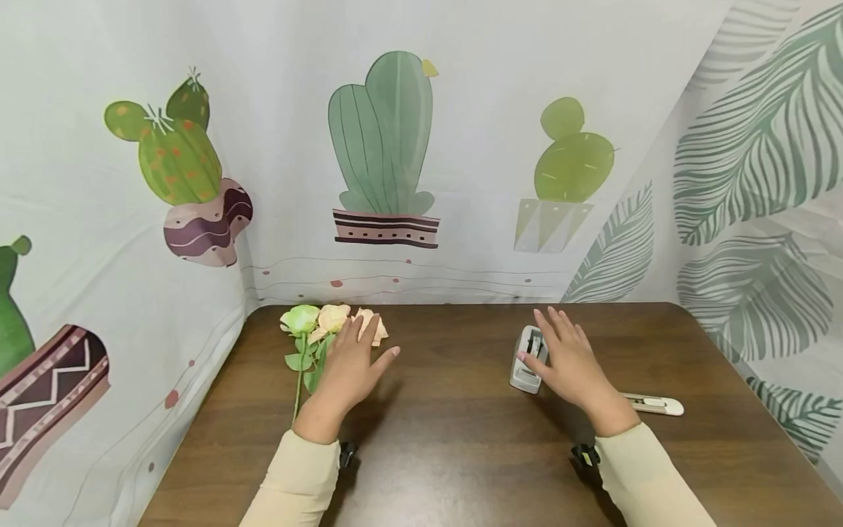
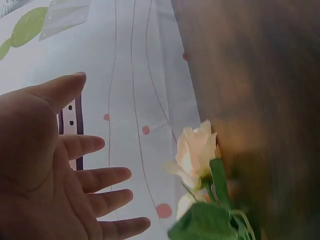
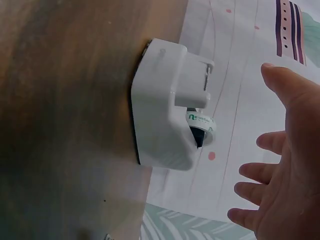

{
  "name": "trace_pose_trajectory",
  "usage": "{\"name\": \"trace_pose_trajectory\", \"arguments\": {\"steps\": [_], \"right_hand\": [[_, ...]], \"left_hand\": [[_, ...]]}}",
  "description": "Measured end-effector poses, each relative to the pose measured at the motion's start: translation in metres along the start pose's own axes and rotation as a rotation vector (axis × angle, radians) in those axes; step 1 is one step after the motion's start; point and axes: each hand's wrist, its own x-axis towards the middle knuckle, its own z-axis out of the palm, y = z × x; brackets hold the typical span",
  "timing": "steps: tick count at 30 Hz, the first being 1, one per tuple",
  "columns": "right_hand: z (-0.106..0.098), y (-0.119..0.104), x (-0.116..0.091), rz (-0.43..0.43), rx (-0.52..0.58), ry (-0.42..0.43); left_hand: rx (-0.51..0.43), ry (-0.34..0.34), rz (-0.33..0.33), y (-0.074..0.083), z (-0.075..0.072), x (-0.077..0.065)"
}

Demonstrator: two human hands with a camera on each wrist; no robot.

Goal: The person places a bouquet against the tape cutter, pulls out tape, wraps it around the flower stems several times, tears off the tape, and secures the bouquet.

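My left hand (image 1: 349, 369) hovers with fingers spread near a small bunch of artificial-looking roses at the back left of the table. A green rose (image 1: 299, 320) lies beside peach roses (image 1: 333, 318), and the hand partly covers their leaves and stems in the head view. One peach rose (image 2: 194, 155) shows up close in the left wrist view, apart from the fingers. Held above the table, my right hand (image 1: 571, 366) has its fingers extended beside a light grey tape dispenser (image 1: 525, 379). A small roll of tape (image 3: 204, 122) sits in the dispenser. Neither hand holds anything.
A white utility knife (image 1: 661, 405) lies on the brown wooden table (image 1: 454, 432), right of the right wrist and partly hidden by it. Cloth printed with cacti and leaves (image 1: 481, 146) hangs along the table's back and sides. Dark straps encircle both wrists.
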Motion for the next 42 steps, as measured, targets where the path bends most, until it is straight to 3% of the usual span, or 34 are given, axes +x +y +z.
{"name": "trace_pose_trajectory", "arguments": {"steps": [10,25,36,42], "right_hand": [[0.007,-0.011,-0.003,-0.094,0.016,0.045],[0.009,-0.036,-0.003,-0.209,0.076,0.036],[0.017,-0.052,-0.007,-0.272,0.074,0.014],[0.026,-0.059,-0.008,-0.305,0.063,-0.001]], "left_hand": [[0.03,0.022,-0.012,-0.019,-0.007,-0.022],[0.11,-0.141,-0.102,-0.053,-0.018,-0.052],[0.071,-0.185,-0.132,-0.059,-0.024,-0.065],[0.095,-0.201,-0.136,-0.064,-0.025,-0.072]]}}
